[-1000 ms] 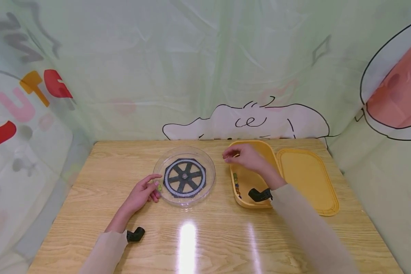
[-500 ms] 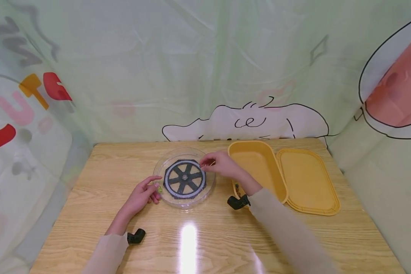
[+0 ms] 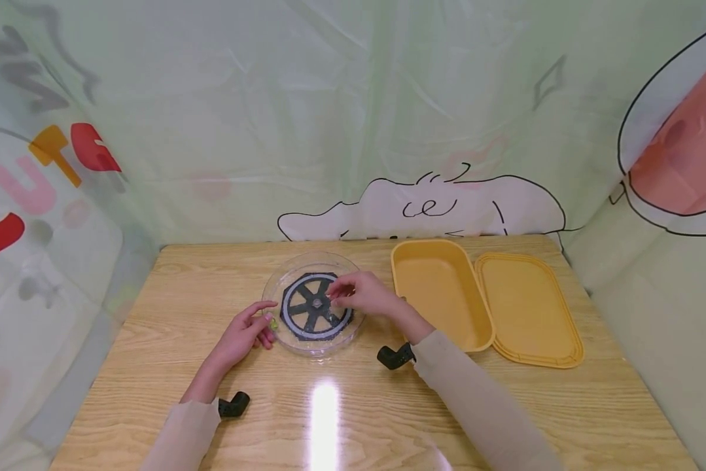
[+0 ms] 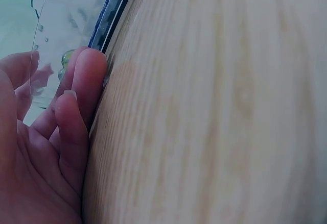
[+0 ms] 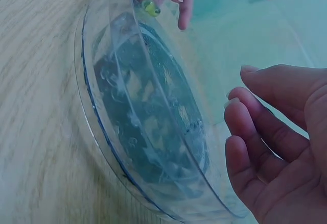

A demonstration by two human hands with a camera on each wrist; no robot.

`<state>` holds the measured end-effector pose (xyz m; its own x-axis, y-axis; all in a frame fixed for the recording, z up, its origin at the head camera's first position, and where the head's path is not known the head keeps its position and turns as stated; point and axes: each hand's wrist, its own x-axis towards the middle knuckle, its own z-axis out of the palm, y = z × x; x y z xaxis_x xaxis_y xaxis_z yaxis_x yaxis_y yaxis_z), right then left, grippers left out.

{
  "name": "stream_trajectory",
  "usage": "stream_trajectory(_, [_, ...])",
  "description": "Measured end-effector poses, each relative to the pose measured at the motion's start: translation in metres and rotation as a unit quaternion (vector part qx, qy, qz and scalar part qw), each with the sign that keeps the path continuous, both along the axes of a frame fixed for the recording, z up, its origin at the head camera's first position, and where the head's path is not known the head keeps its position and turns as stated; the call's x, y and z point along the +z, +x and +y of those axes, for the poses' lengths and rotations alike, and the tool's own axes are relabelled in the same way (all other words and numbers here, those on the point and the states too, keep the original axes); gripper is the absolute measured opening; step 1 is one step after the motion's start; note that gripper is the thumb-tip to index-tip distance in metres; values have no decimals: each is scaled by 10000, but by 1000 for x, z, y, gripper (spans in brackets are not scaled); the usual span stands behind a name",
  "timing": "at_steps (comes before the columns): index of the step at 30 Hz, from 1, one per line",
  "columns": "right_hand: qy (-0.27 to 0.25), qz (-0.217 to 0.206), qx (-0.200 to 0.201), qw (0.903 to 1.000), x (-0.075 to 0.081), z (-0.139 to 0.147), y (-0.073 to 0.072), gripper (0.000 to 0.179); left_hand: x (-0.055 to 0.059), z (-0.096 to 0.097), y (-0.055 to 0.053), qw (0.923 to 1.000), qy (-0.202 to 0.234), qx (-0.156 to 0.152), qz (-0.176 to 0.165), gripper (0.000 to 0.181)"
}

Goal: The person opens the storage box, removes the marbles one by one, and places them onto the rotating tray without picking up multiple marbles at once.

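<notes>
A round clear dish stands on the table, with a dark spoked wheel shape showing inside its outline. At its left rim my left hand touches the side with relaxed fingers. Close to those fingers is a green-yellow marble, and the left wrist view shows green marbles through the clear wall. My right hand hovers over the right half of the dish. In the right wrist view its fingers are loosely curved, a gap shows between thumb and fingertips, and no held thing is visible.
A yellow box stands to the right of the dish, its front left corner partly behind the right wrist. Its flat yellow lid lies against it. A printed curtain rises behind the wooden table.
My right hand has moved left from above the yellow box to above the dish. The row of small marbles by the box's left wall is hidden now. My left hand stays put.
</notes>
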<state>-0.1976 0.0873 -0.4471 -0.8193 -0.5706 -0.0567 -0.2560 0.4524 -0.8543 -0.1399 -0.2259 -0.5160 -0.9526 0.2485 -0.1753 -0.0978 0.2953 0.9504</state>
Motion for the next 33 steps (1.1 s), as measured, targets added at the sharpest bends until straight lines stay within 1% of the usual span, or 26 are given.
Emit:
stream_trajectory(3, [7,-5,-69,10000,3,4,0,21,1,1,0,10000,15,-7,-21,40])
stream_trajectory(7, [19,21,-205,9998,9,16,-2,21,3,1,1,10000,34,7,-29,40])
stream_trajectory(12, [54,192,-417,9989,13,37,-9,22,2,0,1,10000,17,-41,85,40])
stream_trajectory(17, [78,372,-598,9975,21,61,-13,22,1,0,0,10000,14,-37,66,40])
stream_trajectory(19, [152,432,-678,9966,23,71,-15,21,0,0,0,10000,4,27,-10,38])
stream_trajectory(22, [363,497,-779,9951,24,85,-18,20,1,1,0,10000,5,47,8,37])
stream_trajectory(25, [511,487,-943,9930,23,99,-22,19,1,1,0,10000,34,53,57,36])
stream_trajectory(28, [515,458,-968,9929,20,110,-26,16,0,1,0,10000,43,34,69,37])
stream_trajectory(33, [486,421,-826,9945,10,125,-32,11,-1,1,-1,10000,67,44,-39,39])
